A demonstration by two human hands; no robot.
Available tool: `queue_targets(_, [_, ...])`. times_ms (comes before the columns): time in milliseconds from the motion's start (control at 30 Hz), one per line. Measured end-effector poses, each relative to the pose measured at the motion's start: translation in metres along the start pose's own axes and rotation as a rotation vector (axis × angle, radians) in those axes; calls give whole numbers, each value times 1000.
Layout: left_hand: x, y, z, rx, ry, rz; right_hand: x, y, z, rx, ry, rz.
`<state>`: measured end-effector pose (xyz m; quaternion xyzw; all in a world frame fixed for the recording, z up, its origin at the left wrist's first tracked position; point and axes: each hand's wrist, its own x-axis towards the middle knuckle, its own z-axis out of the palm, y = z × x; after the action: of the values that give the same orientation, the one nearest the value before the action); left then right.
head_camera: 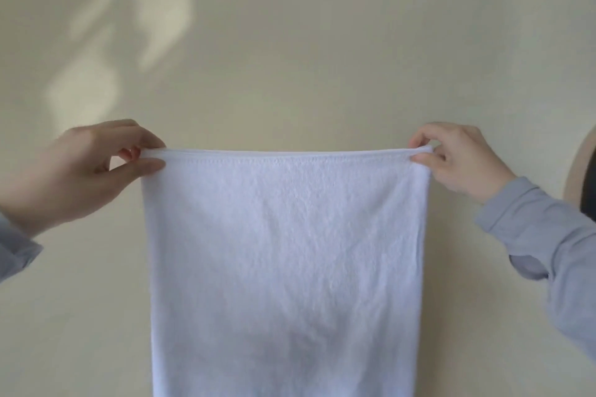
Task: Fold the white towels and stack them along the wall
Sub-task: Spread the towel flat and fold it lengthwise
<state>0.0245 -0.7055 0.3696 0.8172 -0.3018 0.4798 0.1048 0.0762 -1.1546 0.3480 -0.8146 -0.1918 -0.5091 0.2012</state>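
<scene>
Pale cream wall (290,42) fills the background, dappled with soft patches of light at the upper left. Against it a white towel (285,251) hangs full width in the air, its hemmed top edge pulled level and nearly taut between two raised hands. The left hand (80,167) pinches the upper left corner between thumb and fingertips, and the right hand (458,159) pinches the upper right corner the same way, both arms in light blue sleeves (548,235). Held so, the cloth probably drops straight under its own weight, which would let its edges line up for a first fold. The terry looks soft, faintly creased down the middle, with its lower end out of view. At the right edge, a dark rounded object (585,177) is only partly in view.
</scene>
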Motion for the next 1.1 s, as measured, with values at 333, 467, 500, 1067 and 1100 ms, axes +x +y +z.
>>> queue_targets(333, [12,135,99,-218,-12,3,-33,94,-27,-131,131,242])
queue_targets(467, [3,174,127,-343,-2,-68,-18,120,-38,-257,141,229])
queue_targets(500, [-4,181,131,-386,-13,-91,-12,121,-36,-277,137,212])
queue_targets(1067, [-369,159,172,-472,-379,-1217,-209,-45,303,19,-642,-107])
queue_targets(1100, [-401,156,170,-445,-413,-1304,-239,-63,325,48,-720,-102])
